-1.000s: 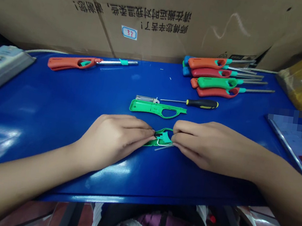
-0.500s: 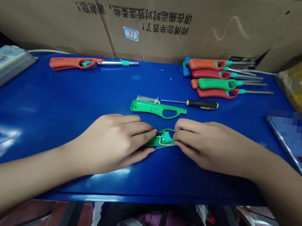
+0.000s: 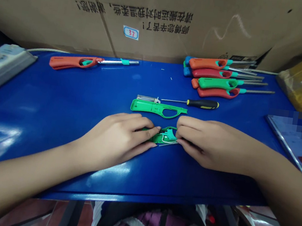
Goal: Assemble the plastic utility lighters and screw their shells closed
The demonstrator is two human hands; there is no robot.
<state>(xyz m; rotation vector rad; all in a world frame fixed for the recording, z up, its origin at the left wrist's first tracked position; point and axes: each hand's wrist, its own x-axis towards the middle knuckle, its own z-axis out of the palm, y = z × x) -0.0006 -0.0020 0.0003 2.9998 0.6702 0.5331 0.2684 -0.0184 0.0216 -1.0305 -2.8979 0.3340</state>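
An opened green lighter half point(image 3: 158, 139) lies between my hands on the blue table, with a turquoise trigger point(image 3: 169, 133) and a pale wire inside it. My left hand point(image 3: 119, 140) is closed on the shell's left end, covering most of it. At its right end my right hand point(image 3: 205, 144) pinches with bent fingers; what sits between the fingertips is hidden. Just beyond lies the other green shell half point(image 3: 147, 107), hollow side up. Behind that are a clear fuel tank point(image 3: 147, 98) and a black and yellow screwdriver point(image 3: 202, 104).
Several assembled lighters point(image 3: 217, 84) are piled at the back right. An orange lighter point(image 3: 72, 62) lies back left, near a power strip point(image 3: 4, 60). A phone point(image 3: 294, 146) rests at right. A cardboard box point(image 3: 160, 3) stands along the table's rear.
Both hands and the green lighter half have shifted very slightly right and away from me. My left fingertips have slid a little along the shell. The other things stay put.
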